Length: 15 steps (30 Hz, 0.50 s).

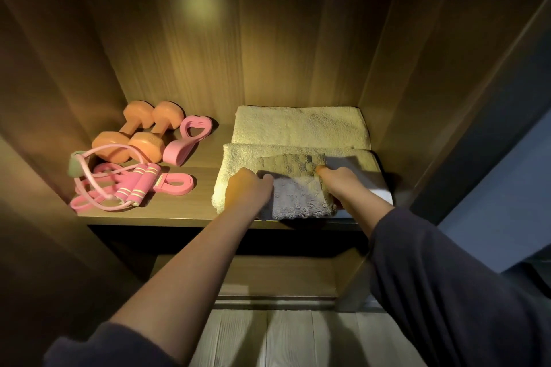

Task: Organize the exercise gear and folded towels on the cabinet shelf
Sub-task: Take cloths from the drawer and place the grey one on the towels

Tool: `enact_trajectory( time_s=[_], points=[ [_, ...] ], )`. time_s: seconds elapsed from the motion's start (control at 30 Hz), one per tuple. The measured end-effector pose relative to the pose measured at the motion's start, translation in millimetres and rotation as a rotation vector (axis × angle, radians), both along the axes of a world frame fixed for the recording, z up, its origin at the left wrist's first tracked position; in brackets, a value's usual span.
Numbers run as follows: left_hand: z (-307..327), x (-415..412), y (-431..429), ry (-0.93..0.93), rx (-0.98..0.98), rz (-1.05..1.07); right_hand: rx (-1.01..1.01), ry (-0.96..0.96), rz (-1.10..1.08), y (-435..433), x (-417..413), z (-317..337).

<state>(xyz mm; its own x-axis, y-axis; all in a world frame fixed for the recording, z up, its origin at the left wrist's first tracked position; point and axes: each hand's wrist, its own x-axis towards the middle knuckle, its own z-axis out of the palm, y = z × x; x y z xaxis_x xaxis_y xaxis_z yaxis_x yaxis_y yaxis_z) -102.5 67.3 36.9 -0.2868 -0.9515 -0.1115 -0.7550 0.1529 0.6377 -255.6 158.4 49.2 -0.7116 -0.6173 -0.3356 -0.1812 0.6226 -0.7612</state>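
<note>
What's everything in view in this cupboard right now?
dumbbells: two, orange, back left
heart-shaped handle: one, pink, beside dumbbells
jump rope: one, pink, front left
flat band: one, pink, beside rope handles
padded tube: one, pink, grey-green pad, far left
towels: two, cream, right side, one behind the other
small towel: one, grey, atop front towel
flat item: one, white, right of small towel, kind unclear
shelf: one, brown wood
left grip: one, bare hand, holds small towel's left edge
right grip: one, bare hand, holds its right edge

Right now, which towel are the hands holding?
The grey towel, gripped by the left hand and right hand, atop the front cream towel; back cream towel untouched.
</note>
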Motion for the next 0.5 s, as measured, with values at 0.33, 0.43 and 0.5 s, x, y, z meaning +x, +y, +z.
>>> enact_trajectory(
  time_s=[0.33, 0.43, 0.5],
  points=[
    [7.2, -2.9, -7.5, 0.236, 0.347, -0.01, 0.054, 0.016, -0.002, -6.1, 6.8, -0.1],
    [2.7, 2.5, -6.5, 0.405, 0.449, -0.043, 0.004, 0.012, -0.011, -4.8, 7.6, -1.9],
    [-1.9, 2.8, -4.1, 0.482, 0.567, -0.043, -0.076, 0.015, -0.028, -4.0, 12.1, -5.2]
  ],
)
